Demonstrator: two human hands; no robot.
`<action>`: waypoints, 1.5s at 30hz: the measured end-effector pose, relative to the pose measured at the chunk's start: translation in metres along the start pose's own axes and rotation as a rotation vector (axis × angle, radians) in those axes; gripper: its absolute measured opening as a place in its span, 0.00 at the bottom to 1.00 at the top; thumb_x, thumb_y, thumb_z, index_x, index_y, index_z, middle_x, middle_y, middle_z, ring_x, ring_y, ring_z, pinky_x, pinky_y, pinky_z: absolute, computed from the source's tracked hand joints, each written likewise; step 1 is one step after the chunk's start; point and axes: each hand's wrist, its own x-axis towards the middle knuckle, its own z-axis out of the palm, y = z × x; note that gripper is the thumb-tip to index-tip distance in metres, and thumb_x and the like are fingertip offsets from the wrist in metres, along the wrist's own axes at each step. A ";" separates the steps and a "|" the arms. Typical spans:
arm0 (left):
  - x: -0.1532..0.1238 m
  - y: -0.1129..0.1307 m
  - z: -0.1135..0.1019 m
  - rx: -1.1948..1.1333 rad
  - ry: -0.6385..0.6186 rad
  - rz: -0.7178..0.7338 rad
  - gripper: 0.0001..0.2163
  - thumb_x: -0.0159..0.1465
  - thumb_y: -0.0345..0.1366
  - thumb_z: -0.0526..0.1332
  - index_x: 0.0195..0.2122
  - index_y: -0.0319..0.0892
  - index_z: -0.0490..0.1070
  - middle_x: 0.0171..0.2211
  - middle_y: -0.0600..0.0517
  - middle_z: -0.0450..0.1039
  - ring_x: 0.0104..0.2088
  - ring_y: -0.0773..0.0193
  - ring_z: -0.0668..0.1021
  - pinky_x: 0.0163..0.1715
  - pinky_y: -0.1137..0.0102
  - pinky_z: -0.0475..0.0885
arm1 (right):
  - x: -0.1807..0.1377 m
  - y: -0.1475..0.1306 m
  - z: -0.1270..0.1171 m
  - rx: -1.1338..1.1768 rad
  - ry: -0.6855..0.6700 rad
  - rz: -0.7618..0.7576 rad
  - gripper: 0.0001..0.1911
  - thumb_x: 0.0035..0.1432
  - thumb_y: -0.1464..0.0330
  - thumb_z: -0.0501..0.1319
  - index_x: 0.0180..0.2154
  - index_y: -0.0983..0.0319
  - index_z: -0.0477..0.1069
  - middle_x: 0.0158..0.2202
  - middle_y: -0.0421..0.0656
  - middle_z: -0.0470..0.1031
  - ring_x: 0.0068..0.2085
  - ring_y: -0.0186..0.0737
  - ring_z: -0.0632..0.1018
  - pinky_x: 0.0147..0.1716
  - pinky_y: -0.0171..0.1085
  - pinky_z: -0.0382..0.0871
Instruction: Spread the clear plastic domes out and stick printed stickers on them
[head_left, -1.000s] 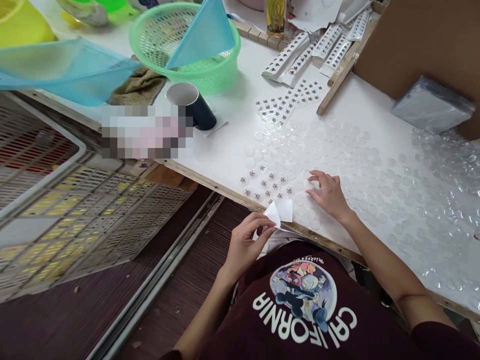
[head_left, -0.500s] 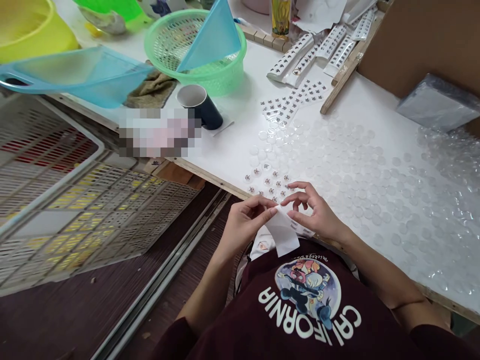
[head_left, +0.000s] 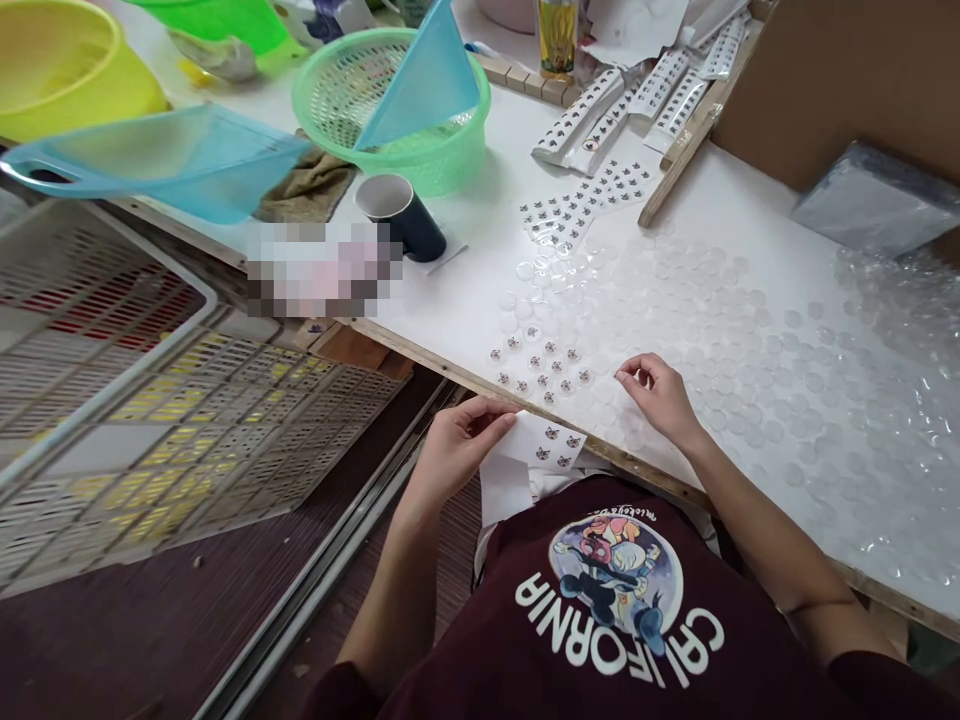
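Head view: one white table (head_left: pixel 459 310) is shown, on whose far side one green basket (head_left: pixel 450 168) is set; one blue plastic piece (head_left: pixel 427 85) is propped inside it, and a second blue piece (head_left: pixel 187 165) is laid across the table's edge. Two bare hands are seen. By the left hand (head_left: pixel 454 450), one white sheet (head_left: pixel 525 435) is gripped at its corner between thumb and fingers, over the table's near edge. The right hand (head_left: pixel 660 395) is held nearly closed, thumb and forefinger tips drawn together; whether anything small is pinched there cannot be told. One dark mug (head_left: pixel 416 225) is stood well apart from both. Clear discs (head_left: pixel 667 300), too many to be counted, are scattered around the right hand. Thirteen printed discs (head_left: pixel 535 362) are clustered just beyond the sheet, on which four small animal-face prints (head_left: pixel 552 432) are visible.
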 end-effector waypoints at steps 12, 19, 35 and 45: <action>0.001 -0.007 0.014 0.023 -0.021 0.032 0.12 0.62 0.43 0.66 0.37 0.39 0.82 0.33 0.47 0.81 0.34 0.59 0.79 0.30 0.71 0.69 | 0.000 0.008 0.016 -0.159 -0.210 -0.033 0.06 0.57 0.69 0.60 0.30 0.58 0.75 0.29 0.41 0.78 0.29 0.38 0.73 0.35 0.39 0.67; 0.001 -0.007 0.016 -0.005 -0.027 0.029 0.11 0.62 0.42 0.66 0.36 0.40 0.82 0.32 0.47 0.81 0.33 0.59 0.79 0.29 0.71 0.69 | -0.005 0.002 0.030 -0.579 -0.213 -0.170 0.06 0.62 0.75 0.59 0.34 0.60 0.73 0.34 0.47 0.78 0.38 0.47 0.76 0.44 0.45 0.64; 0.006 0.006 0.020 -0.002 -0.059 0.085 0.10 0.62 0.42 0.65 0.34 0.40 0.81 0.30 0.48 0.80 0.31 0.61 0.77 0.31 0.71 0.69 | -0.025 -0.040 0.013 0.068 -0.392 -0.075 0.13 0.64 0.61 0.62 0.49 0.56 0.69 0.37 0.41 0.78 0.35 0.40 0.76 0.38 0.40 0.67; -0.016 0.010 0.041 -0.061 0.035 0.282 0.24 0.59 0.48 0.70 0.54 0.44 0.75 0.54 0.44 0.77 0.56 0.51 0.76 0.57 0.60 0.69 | -0.042 -0.042 0.038 0.628 -0.262 0.095 0.21 0.55 0.57 0.69 0.49 0.56 0.74 0.37 0.41 0.76 0.37 0.39 0.78 0.36 0.39 0.73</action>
